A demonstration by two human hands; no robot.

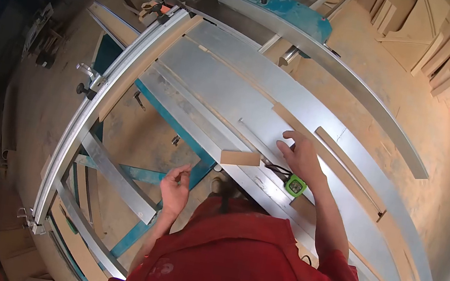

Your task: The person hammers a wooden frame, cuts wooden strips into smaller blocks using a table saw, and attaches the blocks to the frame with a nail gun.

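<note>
an aluminium fence (76, 133) runs along the left. the left hand (175, 190) hangs near the teal frame (203, 170), fingers bent; whether they touch, i cannot tell. a wood block (240, 158) and green tape measure (295, 185) lie on the metal saw table (203, 74). the right hand (301, 154) spreads thumb from forefinger.

On the table (216, 88), a tape measure (295, 186) and a wood block (240, 158) are placed near its front edge; a rail (73, 142) is set along its left end, a bar (364, 91) behind it.
</note>
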